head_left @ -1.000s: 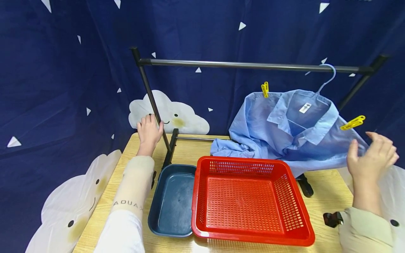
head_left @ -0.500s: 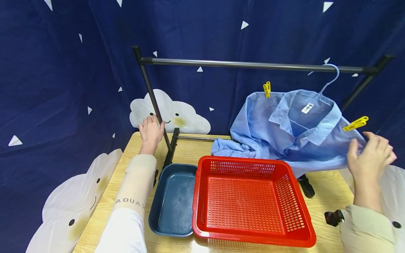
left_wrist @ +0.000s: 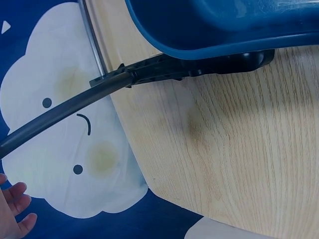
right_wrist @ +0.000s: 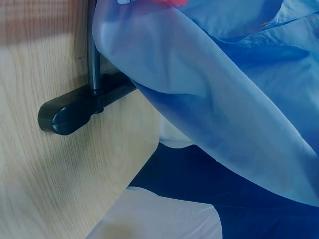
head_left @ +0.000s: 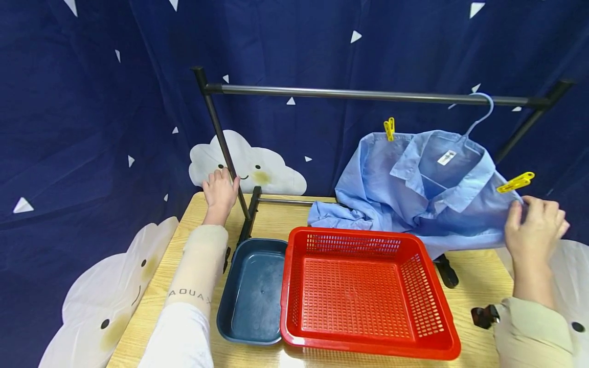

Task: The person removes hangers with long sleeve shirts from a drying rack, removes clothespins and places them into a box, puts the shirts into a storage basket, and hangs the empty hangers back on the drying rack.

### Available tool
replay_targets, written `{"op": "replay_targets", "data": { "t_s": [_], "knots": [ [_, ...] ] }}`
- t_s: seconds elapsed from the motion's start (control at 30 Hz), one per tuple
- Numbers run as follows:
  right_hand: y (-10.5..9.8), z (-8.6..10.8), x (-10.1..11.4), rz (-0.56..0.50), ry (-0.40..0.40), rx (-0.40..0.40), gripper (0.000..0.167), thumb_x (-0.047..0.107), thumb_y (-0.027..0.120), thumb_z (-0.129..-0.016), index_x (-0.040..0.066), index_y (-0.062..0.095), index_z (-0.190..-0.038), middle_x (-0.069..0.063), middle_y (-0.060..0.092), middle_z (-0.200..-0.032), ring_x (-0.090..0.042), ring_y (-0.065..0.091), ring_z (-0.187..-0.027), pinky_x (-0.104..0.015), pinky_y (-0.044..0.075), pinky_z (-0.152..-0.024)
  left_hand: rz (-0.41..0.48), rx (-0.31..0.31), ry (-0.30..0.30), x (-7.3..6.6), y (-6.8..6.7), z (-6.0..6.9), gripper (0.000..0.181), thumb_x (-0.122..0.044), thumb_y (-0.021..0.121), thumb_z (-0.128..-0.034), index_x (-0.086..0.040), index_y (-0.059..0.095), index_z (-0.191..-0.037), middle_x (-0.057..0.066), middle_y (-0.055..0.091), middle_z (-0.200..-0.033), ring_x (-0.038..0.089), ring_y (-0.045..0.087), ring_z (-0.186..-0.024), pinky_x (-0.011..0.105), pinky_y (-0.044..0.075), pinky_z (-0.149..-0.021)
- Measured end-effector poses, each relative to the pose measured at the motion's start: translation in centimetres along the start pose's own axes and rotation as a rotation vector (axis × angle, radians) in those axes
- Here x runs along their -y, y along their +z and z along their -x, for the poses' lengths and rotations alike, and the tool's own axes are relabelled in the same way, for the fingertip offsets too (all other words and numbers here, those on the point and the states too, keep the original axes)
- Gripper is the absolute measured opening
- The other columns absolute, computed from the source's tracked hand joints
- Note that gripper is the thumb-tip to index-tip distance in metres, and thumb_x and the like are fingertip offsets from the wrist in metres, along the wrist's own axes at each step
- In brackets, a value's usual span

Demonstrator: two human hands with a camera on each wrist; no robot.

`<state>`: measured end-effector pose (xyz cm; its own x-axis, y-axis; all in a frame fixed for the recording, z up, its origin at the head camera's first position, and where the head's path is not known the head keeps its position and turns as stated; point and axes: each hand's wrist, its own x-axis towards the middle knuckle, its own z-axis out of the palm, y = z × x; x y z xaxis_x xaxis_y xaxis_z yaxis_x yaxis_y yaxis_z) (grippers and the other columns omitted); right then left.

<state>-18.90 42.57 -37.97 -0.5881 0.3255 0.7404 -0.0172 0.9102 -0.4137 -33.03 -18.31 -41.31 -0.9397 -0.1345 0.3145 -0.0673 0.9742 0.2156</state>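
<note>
A light blue collared shirt (head_left: pixel 455 214) hangs from a pale blue hanger (head_left: pixel 480 115) at the right of a black garment rack (head_left: pixel 359 94). Two yellow clothespins (head_left: pixel 515 182) (head_left: pixel 389 129) sit at its shoulders. My right hand (head_left: pixel 534 230) holds the shirt's right side, thumb in front; the other fingertips are hidden. In the right wrist view, the stretched cloth (right_wrist: pixel 224 99) runs off the right edge, where the hand is out of frame. Beside the rack's left post (head_left: pixel 218 122), my left hand (head_left: pixel 220 194) has loose fingers; in the left wrist view it is apart from the post.
A red perforated basket (head_left: pixel 354 291) stands at the front of the wooden table (head_left: pixel 184 245). Touching its left side is a dark blue tub (head_left: pixel 253 291). The rack's feet (head_left: pixel 445 271) stand on the tabletop, behind and beside them. A navy curtain (head_left: pixel 285 41) hangs behind.
My right hand has moved slightly left, its thumb closer to the shirt's shoulder. The right clothespin has tilted down a little. My left hand has stayed by the post.
</note>
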Motion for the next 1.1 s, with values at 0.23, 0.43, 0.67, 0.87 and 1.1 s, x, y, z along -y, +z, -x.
{"op": "replay_targets", "data": {
  "t_s": [0.23,0.43,0.67,0.87,1.1],
  "knots": [
    [0.4,0.3,0.2,-0.026,-0.047,-0.024,0.034,0.019,0.046,-0.094,-0.012,0.051,-0.105,-0.034,0.044,-0.102,-0.053,0.036,-0.101,-0.059,0.022,-0.081,-0.001,0.001,-0.014,0.1,0.1,0.0,0.051,-0.041,0.040,-0.0949,-0.002,0.042,-0.128,0.021,0.049,-0.117,0.036,0.042,-0.109,0.050,0.033,-0.085],
    [0.7,0.5,0.4,-0.047,-0.052,-0.068,0.032,0.018,0.045,-0.094,-0.012,0.051,-0.103,-0.033,0.044,-0.100,-0.053,0.036,-0.099,-0.060,0.023,-0.081,-0.003,-0.005,-0.018,0.1,0.2,-0.1,0.051,-0.041,0.042,-0.0940,-0.003,0.043,-0.127,0.022,0.049,-0.117,0.036,0.043,-0.109,0.051,0.033,-0.085],
    [1.1,0.7,0.2,-0.049,-0.088,-0.112,0.032,0.019,0.044,-0.095,-0.012,0.051,-0.102,-0.033,0.043,-0.096,-0.053,0.037,-0.095,-0.059,0.023,-0.079,-0.017,-0.007,-0.016,0.1,0.2,-0.1,0.051,-0.042,0.040,-0.0942,-0.003,0.044,-0.126,0.021,0.050,-0.114,0.036,0.044,-0.107,0.050,0.034,-0.083],
    [1.6,0.9,0.4,-0.045,-0.040,-0.142,0.032,0.020,0.042,-0.096,-0.011,0.051,-0.102,-0.031,0.044,-0.096,-0.051,0.037,-0.094,-0.057,0.023,-0.080,-0.017,-0.005,-0.022,-0.2,0.2,0.0,0.051,-0.040,0.040,-0.0951,-0.002,0.042,-0.129,0.021,0.049,-0.116,0.036,0.043,-0.109,0.051,0.033,-0.086],
    [1.4,0.7,0.4,-0.085,-0.020,-0.094,0.033,0.021,0.039,-0.097,-0.010,0.047,-0.100,-0.030,0.041,-0.096,-0.051,0.035,-0.095,-0.057,0.023,-0.081,-0.036,-0.004,-0.056,-0.1,-1.2,2.1,0.049,-0.039,0.042,-0.0945,-0.002,0.044,-0.127,0.020,0.050,-0.114,0.035,0.043,-0.108,0.051,0.033,-0.085]
  ]
}}
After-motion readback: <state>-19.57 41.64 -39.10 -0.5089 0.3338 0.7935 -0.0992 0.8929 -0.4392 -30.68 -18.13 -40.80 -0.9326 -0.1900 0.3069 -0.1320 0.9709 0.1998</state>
